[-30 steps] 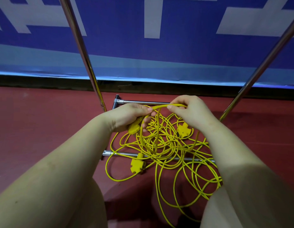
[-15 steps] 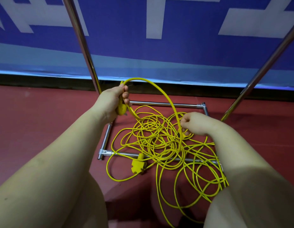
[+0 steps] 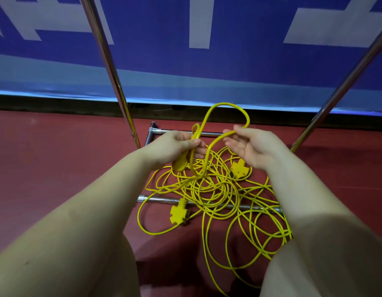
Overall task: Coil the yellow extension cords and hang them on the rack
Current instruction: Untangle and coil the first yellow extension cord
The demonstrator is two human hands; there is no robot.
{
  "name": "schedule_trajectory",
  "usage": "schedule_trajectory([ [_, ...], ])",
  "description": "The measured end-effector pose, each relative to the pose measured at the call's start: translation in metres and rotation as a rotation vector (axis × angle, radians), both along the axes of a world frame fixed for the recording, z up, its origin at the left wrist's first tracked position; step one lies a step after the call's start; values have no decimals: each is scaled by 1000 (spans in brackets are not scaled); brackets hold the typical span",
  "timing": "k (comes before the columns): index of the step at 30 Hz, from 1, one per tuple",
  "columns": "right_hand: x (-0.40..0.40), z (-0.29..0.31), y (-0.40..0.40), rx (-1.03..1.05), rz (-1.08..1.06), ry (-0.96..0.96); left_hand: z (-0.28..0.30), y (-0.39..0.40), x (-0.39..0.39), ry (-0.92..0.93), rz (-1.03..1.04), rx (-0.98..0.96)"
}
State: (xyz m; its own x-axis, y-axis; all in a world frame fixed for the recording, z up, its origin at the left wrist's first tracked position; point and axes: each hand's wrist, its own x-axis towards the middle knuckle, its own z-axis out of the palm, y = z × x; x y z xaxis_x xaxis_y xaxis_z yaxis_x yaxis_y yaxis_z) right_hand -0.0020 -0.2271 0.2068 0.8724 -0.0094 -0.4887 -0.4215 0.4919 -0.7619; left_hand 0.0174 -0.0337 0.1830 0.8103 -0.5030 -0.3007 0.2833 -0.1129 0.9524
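We are gripping the plug end of one yellow cord (image 3: 226, 108) in our left hand (image 3: 177, 146), fingers curled round it so the plug (image 3: 179, 165) is hanging just below the fist as an anchor for the coil. Our right hand (image 3: 250, 146) is lying open, palm up, with the cord draped over its fingers, which is letting a loop arch up between the two hands. We are probably at the very start of coiling. The rest of the cord is lying tangled on the red floor (image 3: 57, 168), across the low bars of the rack (image 3: 113, 67), with two socket blocks (image 3: 178, 213) in the heap. Nothing is hanging on the rack yet.
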Motion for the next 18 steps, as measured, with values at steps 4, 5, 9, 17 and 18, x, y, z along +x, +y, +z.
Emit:
schedule_trajectory([
  [4,3,-5,-2,184,-135,40,3,-6,-9,-131,-99,151],
  [5,3,-6,-2,195,-155,41,3,-7,-10,-121,-108,138],
  [9,5,-7,-2,166,-226,20,3,-13,-11,-62,-88,56],
  [17,-17,-22,22,-1023,669,-287,11,-11,-1,70,292,-266],
  [18,-17,-25,24,-1059,668,-325,11,-10,1,87,318,-290],
])
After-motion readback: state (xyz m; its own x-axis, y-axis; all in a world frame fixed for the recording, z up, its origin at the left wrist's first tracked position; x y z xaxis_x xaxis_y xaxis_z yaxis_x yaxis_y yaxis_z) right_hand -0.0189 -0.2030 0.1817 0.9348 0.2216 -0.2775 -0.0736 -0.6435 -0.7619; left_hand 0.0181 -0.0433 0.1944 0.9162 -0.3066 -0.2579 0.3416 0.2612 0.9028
